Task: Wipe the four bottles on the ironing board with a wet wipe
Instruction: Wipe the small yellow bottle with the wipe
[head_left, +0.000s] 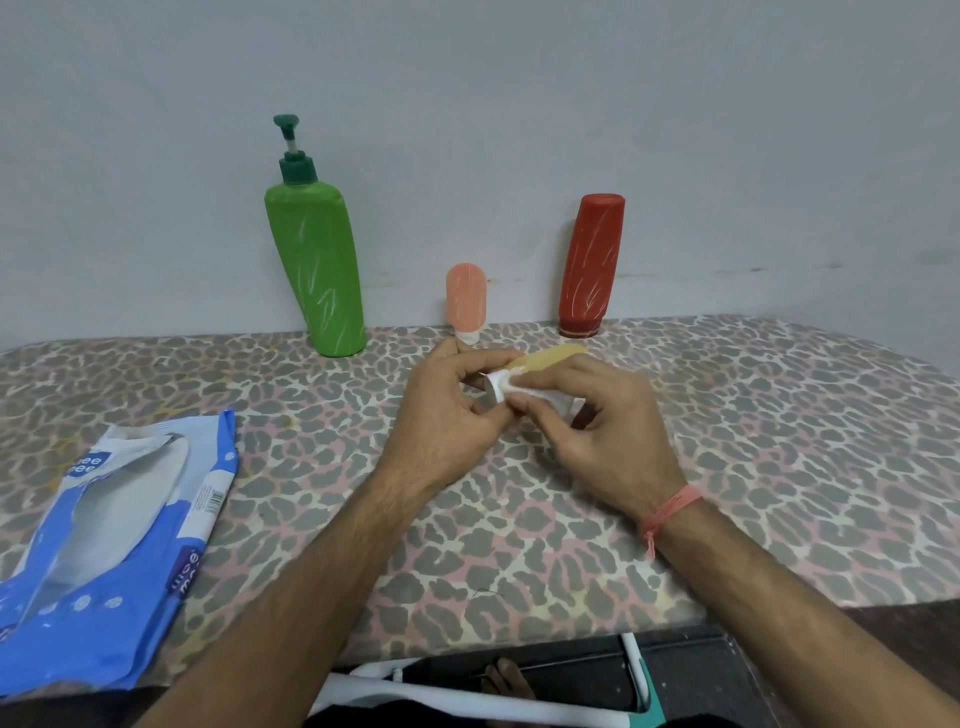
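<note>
Against the pale wall, three bottles wait on the ironing board. Left hand pinches the yellow bottle steady midair; right hand pinches the wipe round its cap end.

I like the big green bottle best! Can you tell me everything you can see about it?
The green bottle is the tallest of the bottles. Its body looks like shiny green plastic with pale streaks, and a dark green pump sits on top with its nozzle raised. It stands on the ironing board, tilted with its top leaning left, close to the wall. Neither of the hands touches it.
</note>
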